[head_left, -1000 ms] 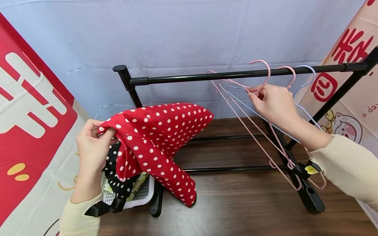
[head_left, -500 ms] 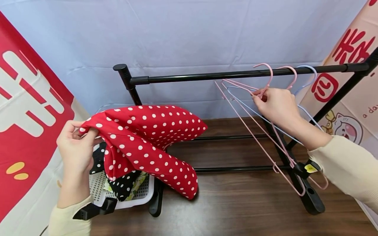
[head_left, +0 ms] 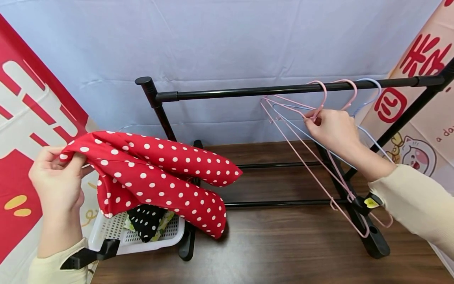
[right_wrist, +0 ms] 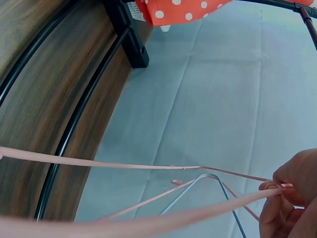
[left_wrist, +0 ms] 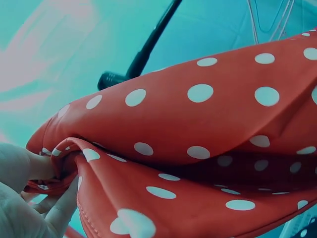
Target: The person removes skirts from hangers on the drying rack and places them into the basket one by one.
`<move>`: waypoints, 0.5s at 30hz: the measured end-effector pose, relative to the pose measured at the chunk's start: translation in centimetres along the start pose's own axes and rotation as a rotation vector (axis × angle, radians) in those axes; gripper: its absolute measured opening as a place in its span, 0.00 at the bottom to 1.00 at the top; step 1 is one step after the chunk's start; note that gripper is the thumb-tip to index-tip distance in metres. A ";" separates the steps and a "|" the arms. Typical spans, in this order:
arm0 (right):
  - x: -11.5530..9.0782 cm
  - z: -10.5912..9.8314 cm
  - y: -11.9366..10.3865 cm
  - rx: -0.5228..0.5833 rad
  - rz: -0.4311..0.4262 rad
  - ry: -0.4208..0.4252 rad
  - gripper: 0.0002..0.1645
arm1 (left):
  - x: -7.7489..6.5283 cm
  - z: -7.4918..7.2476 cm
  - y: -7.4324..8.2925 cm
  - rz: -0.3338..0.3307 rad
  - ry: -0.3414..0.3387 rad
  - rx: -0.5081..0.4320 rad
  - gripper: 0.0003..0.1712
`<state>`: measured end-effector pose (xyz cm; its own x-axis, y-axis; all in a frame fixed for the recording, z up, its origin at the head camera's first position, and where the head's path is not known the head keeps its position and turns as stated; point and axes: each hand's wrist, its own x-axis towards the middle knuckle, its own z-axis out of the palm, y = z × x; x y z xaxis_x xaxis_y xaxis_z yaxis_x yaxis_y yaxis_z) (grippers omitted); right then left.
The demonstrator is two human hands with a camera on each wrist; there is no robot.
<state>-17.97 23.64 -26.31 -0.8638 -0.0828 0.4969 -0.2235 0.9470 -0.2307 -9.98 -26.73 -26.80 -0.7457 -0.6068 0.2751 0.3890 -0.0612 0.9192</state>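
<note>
A red cloth with white dots (head_left: 159,169) is pinched at one corner by my left hand (head_left: 56,181). It stretches out to the right in two long folds, and its garment kind is unclear. In the left wrist view the fingers (left_wrist: 62,213) lie under the bunched fabric. My right hand (head_left: 335,128) pinches a pink clothes hanger (right_wrist: 173,220) just below its hook. That hook lies over the black rail (head_left: 241,93). Beside it on the rail hang another pink hanger (head_left: 354,91) and a blue hanger (head_left: 379,90).
Under the red cloth stands a white basket (head_left: 152,247) holding a black dotted cloth (head_left: 143,221) and a yellow-green patterned one. The rack's lower bars (head_left: 283,203) run above a brown wooden floor (head_left: 266,252). A pale curtain (head_left: 220,39) hangs behind.
My left hand has moved left and slightly down, drawing the red cloth leftward and uncovering more of the basket. The right hand has lowered the pink hanger's hook onto the rail, shifting slightly right.
</note>
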 end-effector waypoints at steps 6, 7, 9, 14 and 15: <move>0.0 0.1 0.0 0.005 0.000 0.004 0.16 | 0.8 -1.4 0.0 -0.055 0.067 -0.007 0.21; 0.0 0.1 0.1 0.007 -0.001 0.005 0.15 | 0.9 -1.6 0.0 -0.058 0.074 -0.007 0.21; 0.0 0.2 0.1 0.011 -0.002 0.004 0.15 | 1.1 -2.0 0.1 -0.050 0.085 -0.022 0.21; -0.1 0.2 0.1 0.015 -0.006 0.003 0.15 | 1.8 -2.9 0.3 -0.053 0.121 0.006 0.22; -0.2 0.2 0.1 0.016 -0.005 0.003 0.14 | 1.9 -3.1 0.3 -0.055 0.126 0.019 0.22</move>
<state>-17.95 23.69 -26.61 -0.8614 -0.0863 0.5006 -0.2349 0.9414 -0.2419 -9.61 -30.33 -26.85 -0.6910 -0.6981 0.1878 0.3383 -0.0827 0.9374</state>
